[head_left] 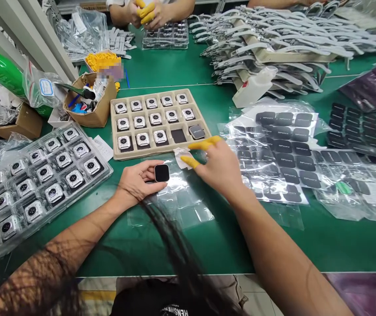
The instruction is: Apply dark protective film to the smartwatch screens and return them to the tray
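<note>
In my left hand (pixel 133 183) is a smartwatch body (pixel 162 173), gripped between thumb and fingers with its black screen facing up. Yellow finger covers sit on the thumb and a finger of my right hand (pixel 214 164), which holds a crumpled white wipe (pixel 182 159) at the front edge of a beige tray (pixel 155 154). Watch bodies lie back side up in most of that tray's pockets. One front pocket (pixel 178 136) shows only a dark lining, and a dark square piece (pixel 196 131) fills the corner pocket. Beneath my hands lies a clear plastic film (pixel 188 208).
Stacked clear trays (pixel 48 175) of watch bodies stand at left, near a cardboard box (pixel 91 112) of small items. Sticker sheets (pixel 286 158) and a white bottle (pixel 255 87) lie right, before piled grey straps (pixel 273 48). Across the table are another person's hands (pixel 146 13).
</note>
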`<move>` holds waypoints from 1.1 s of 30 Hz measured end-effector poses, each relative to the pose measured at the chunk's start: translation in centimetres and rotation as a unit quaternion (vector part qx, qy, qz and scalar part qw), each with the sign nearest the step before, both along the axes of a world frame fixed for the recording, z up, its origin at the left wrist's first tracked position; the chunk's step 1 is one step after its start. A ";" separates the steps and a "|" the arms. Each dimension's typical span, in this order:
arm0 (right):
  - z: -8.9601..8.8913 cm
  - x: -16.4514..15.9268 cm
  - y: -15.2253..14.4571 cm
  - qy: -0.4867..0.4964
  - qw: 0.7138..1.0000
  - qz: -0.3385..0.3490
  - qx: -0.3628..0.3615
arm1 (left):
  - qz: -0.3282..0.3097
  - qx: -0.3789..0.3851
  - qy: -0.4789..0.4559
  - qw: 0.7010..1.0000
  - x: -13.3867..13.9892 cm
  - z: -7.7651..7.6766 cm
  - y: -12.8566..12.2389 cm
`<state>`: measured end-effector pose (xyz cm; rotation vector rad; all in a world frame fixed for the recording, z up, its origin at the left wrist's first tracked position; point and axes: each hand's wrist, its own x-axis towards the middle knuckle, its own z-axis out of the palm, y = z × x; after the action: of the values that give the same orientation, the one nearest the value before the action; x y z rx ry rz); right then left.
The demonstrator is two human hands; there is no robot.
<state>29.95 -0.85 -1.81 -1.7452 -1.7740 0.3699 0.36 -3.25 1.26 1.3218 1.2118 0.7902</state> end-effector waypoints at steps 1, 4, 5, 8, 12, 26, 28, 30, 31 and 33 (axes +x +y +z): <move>-0.1 -0.7 -0.2 0.007 0.999 0.032 -0.009 | 0.003 -0.001 -0.003 1.000 0.0 0.0 0.0; 0.4 -3.1 -1.1 0.082 0.989 0.120 0.001 | 0.009 -0.003 -0.008 1.000 0.0 -0.1 0.0; 0.7 -3.9 -1.4 0.117 0.981 0.156 0.007 | 0.006 -0.002 -0.004 1.000 0.0 -0.2 0.1; 1.4 -6.1 -2.3 0.176 0.960 0.218 -0.006 | -0.007 0.008 0.026 1.000 -0.1 -0.2 0.1; 1.2 -7.7 -3.0 0.169 0.975 0.144 0.007 | 0.018 -0.025 -0.024 0.999 0.0 -0.4 0.1; -1.9 -6.3 -4.5 0.005 0.976 0.174 0.130 | 0.144 -0.084 -0.219 0.961 0.5 -0.2 0.8; -1.9 -6.8 -5.0 0.037 0.956 0.283 0.067 | 0.161 -0.104 -0.269 0.944 0.3 -0.2 1.3; -2.0 -7.2 -4.9 0.047 0.949 0.312 0.024 | 0.153 -0.130 -0.297 0.933 0.0 0.1 1.6; -2.1 -7.3 -4.7 0.048 0.951 0.305 0.016 | 0.136 -0.146 -0.303 0.932 -0.2 0.2 1.8; -2.4 -7.5 -4.2 0.045 0.959 0.278 0.025 | 0.097 -0.180 -0.300 0.932 -0.6 0.5 2.0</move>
<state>22.45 -5.06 -4.16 -1.1470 -2.1648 0.6162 -0.27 -1.25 1.78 0.5947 0.9340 0.9680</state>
